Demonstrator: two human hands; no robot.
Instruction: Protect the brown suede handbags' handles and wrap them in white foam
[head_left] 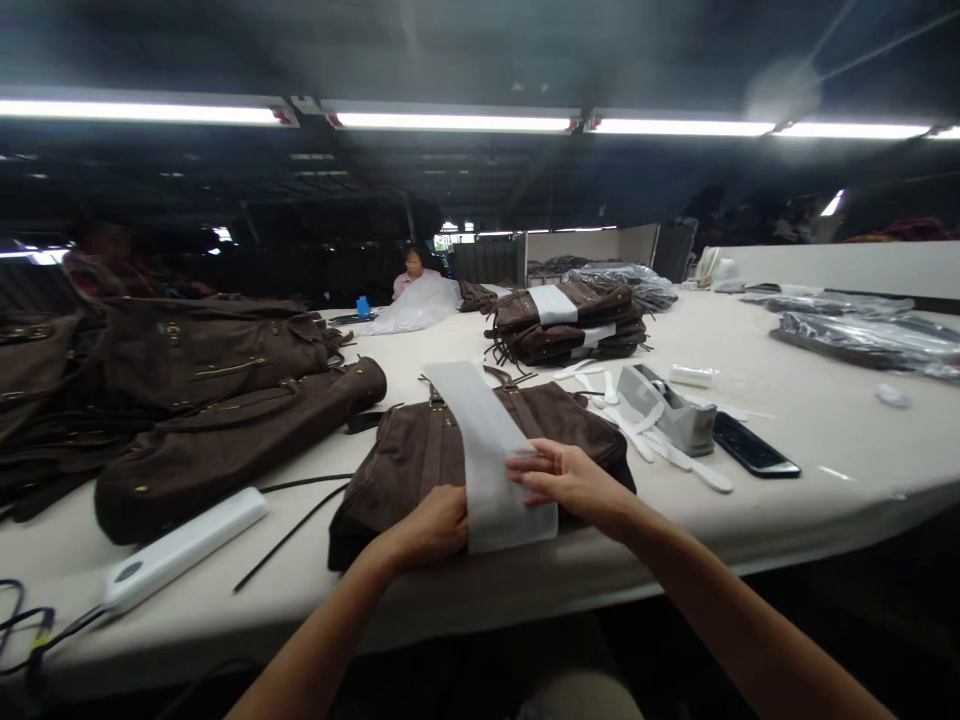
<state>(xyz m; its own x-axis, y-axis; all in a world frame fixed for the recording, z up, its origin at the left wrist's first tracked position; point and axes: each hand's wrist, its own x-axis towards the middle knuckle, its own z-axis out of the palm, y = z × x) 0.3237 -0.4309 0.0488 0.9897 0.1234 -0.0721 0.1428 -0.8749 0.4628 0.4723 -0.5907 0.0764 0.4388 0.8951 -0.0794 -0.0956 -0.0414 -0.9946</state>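
A dark brown handbag (397, 455) lies at the near edge of the table. A wide white strip, paper-like and slightly see-through (487, 440), runs across it from back to front. My left hand (431, 525) is curled at the strip's left edge, low on the bag. Its fingertips are hidden behind the strip, so what they grip is out of sight. On the strip's right side rests my right hand (566, 480), with fingers stretched out and a little apart, touching the sheet.
More brown bags (225, 400) are piled at left beside a white corded device (184, 550). Rightward lie a grey tape dispenser (675, 410), white strips (637, 435) and a phone (754, 445). Banded bags (570, 320) are stacked behind. A person (412, 275) is across the table.
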